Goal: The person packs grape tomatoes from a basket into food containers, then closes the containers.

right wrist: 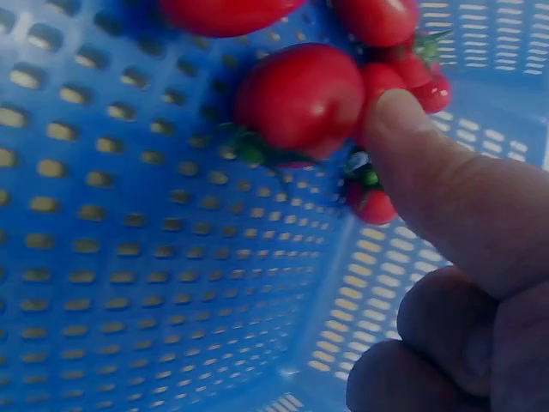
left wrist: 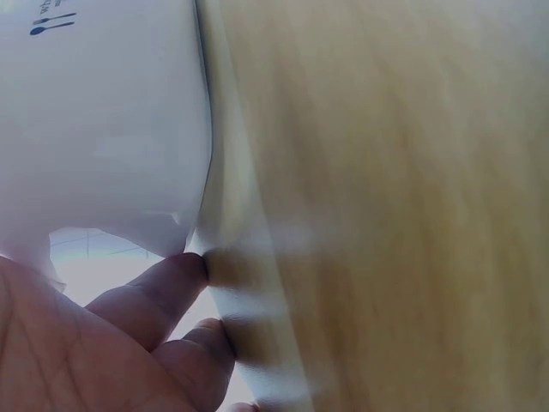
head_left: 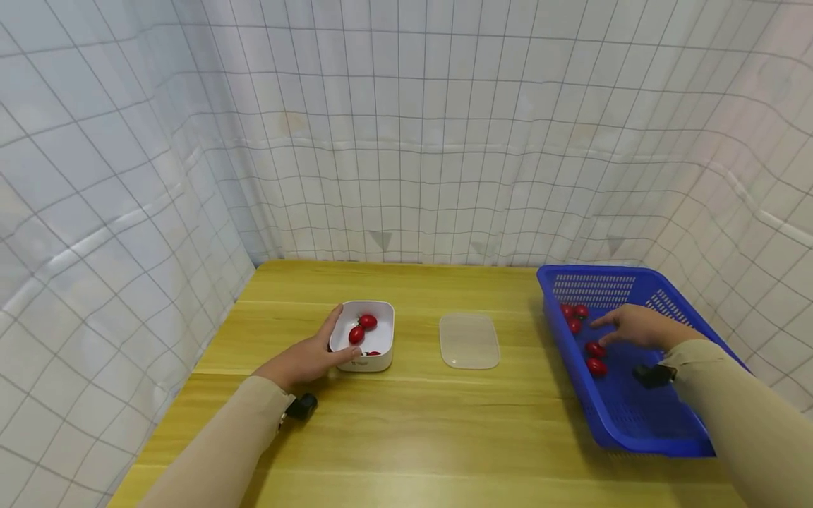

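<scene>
A white bowl (head_left: 375,353) with a few red cherry tomatoes (head_left: 360,329) stands on the wooden table (head_left: 406,416). My left hand (head_left: 336,337) grips its left side, thumb along the front wall and fingers at the rim. The left wrist view shows the bowl's wall (left wrist: 103,112) close up, my fingers (left wrist: 163,292) against its edge. My right hand (head_left: 603,330) is inside the blue basket (head_left: 597,271), fingers stretched toward several loose tomatoes (head_left: 595,348). In the right wrist view one fingertip (right wrist: 403,129) touches a tomato (right wrist: 300,99) on the basket floor (right wrist: 129,257).
A clear plastic lid (head_left: 468,341) lies flat between bowl and basket. White gridded curtains close in the table on the left, back and right. Bare tabletop (left wrist: 386,172) runs from the bowl toward the near edge.
</scene>
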A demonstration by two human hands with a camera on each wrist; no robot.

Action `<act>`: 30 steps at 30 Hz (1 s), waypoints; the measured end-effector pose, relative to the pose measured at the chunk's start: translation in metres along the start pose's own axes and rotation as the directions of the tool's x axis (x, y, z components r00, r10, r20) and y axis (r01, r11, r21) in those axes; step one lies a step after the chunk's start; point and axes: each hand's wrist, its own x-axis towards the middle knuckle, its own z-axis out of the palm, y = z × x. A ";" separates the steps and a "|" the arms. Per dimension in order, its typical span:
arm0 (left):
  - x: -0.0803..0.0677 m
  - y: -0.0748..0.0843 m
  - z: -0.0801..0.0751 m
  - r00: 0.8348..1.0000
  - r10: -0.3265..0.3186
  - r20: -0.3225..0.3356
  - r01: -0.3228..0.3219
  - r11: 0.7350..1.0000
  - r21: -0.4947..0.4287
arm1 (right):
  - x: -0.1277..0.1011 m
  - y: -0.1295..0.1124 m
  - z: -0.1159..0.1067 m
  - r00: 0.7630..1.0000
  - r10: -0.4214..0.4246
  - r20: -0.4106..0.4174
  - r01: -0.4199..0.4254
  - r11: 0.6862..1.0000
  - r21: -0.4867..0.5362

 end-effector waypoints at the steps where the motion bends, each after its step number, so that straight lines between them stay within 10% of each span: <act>1: 0.000 0.000 0.000 1.000 -0.002 0.000 0.002 1.000 0.002 | 0.000 0.002 0.001 1.000 0.001 0.004 -0.001 1.000 0.003; 30: 0.004 -0.004 0.000 1.000 0.008 -0.002 -0.008 1.000 0.013 | 0.003 0.004 0.011 0.994 0.001 0.110 -0.009 0.998 0.070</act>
